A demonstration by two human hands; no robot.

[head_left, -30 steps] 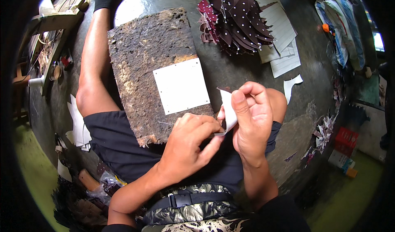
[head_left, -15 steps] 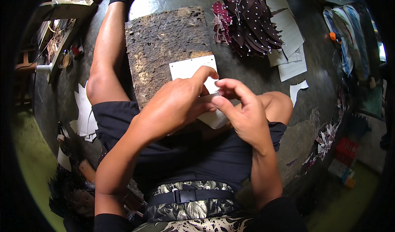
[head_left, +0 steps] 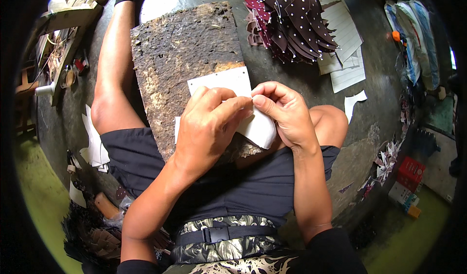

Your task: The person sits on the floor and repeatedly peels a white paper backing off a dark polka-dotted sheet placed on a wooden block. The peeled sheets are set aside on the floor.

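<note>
Across the board lies a white sheet (head_left: 221, 79) with small dark dots along its far edge. A white piece with a rounded end (head_left: 260, 129) hangs over the near side; whether it belongs to the same sheet is hidden. My left hand (head_left: 206, 121) bends over the white material, fingers pinched together, its thumb mostly hidden. Against its fingertips, at the sheet's right edge, my right hand (head_left: 287, 116) pinches thumb and forefinger on something too small to make out. Under the sheet is a rough, dark, pitted board (head_left: 187, 45), resting by my legs.
A pile of dark, white-dotted cut pieces (head_left: 294, 23) sits beyond the board on the right. Pale lined sheets (head_left: 348, 72) lie beside it. White scraps (head_left: 96, 145) are left of my knee, near a wooden frame (head_left: 73, 26). A red box (head_left: 411, 172) stands far right.
My fingertips have closed together at the sheet's edge, and my left hand has turned more upright. The rounded white end shows more fully. The view has shifted slightly.
</note>
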